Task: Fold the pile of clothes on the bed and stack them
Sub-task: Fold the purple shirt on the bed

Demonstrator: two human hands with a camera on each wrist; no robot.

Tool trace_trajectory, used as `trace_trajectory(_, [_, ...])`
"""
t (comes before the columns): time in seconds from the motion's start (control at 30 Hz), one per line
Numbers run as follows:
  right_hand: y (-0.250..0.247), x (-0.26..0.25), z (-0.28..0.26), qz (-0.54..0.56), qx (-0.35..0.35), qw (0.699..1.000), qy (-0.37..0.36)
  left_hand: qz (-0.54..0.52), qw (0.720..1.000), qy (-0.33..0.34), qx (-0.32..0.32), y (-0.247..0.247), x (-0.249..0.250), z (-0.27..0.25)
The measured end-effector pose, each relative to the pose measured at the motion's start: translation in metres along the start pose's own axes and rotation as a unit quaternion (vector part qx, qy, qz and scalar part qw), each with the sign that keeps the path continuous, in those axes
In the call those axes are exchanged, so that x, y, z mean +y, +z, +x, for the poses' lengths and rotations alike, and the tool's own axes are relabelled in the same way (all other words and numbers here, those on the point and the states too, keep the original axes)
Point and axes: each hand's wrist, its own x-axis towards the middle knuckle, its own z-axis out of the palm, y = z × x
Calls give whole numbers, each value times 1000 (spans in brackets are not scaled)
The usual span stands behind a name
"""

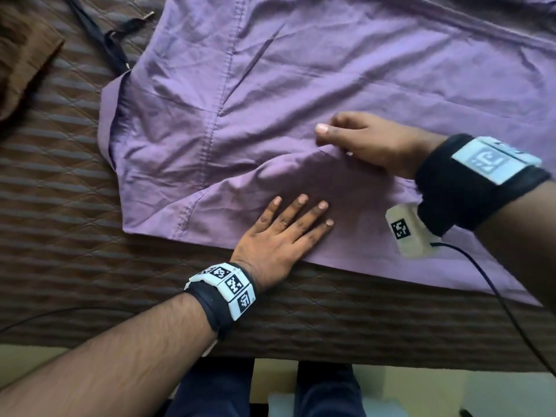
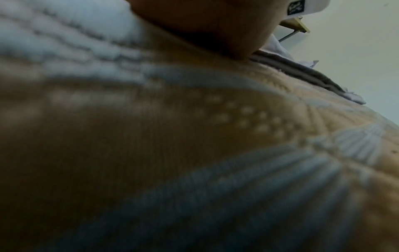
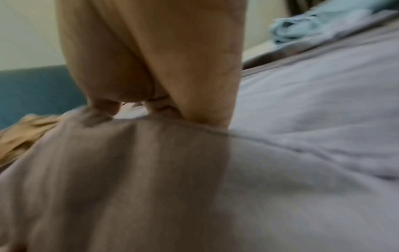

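Note:
A purple garment (image 1: 301,73) lies spread over the brown quilted bed (image 1: 60,212), its near hem along the bed's front edge. My left hand (image 1: 288,227) lies flat on the near part of the cloth, fingers straight and spread. Just beyond it, my right hand (image 1: 346,139) pinches a fold of the same garment between thumb and curled fingers. In the right wrist view the fingers (image 3: 151,105) pinch a raised ridge of the cloth (image 3: 302,119). The left wrist view is mostly blurred quilt (image 2: 194,153).
A brown garment (image 1: 21,61) lies at the far left of the bed. A dark strap or cord (image 1: 102,37) lies beside the purple garment's far left corner. A cable (image 1: 496,296) hangs from my right wrist over the bed's front edge. Light blue clothing (image 3: 313,25) lies farther back.

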Motion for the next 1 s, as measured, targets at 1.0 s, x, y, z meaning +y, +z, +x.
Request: trace_trajectory(1.0, [-156, 248, -156, -280, 168, 944, 47, -8, 973, -211, -98, -28, 23, 83])
